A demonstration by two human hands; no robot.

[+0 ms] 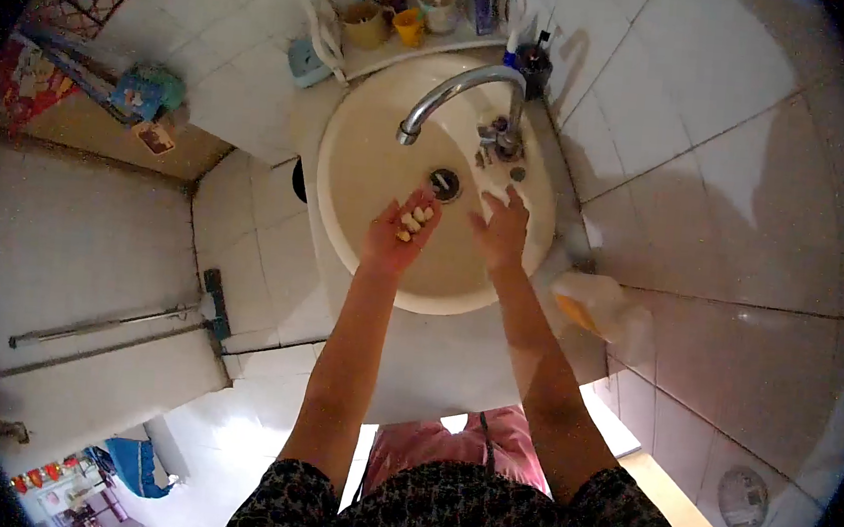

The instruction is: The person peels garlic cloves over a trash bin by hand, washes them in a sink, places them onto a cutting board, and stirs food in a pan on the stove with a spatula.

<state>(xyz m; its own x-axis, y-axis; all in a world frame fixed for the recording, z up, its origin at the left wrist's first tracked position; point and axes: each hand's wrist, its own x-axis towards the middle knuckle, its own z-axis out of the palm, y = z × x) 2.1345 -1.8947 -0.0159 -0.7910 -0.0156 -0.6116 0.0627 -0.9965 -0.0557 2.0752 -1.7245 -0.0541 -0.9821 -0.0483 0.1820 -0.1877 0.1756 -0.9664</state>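
My left hand (399,236) is palm up and cupped over the sink (341,211), with several peeled garlic cloves (415,222) resting in it. They are small and whitish, lying across the palm and fingers. Just beyond the fingertips is the dark drain (444,184). My right hand (501,228) is over the sink's right side, fingers apart and holding nothing. It is nearest to the base of the chrome faucet (470,79), whose handle sits a little past the fingertips. The curved spout points down into the basin, and no water stream shows.
Behind the sink, a shelf (416,50) bears a yellow cup (408,28) and other cups. A dark holder (534,65) stands by the faucet. At the right edge is a translucent bottle or bag (589,305) with an orange patch. Tiled wall (707,218) closes the right side.
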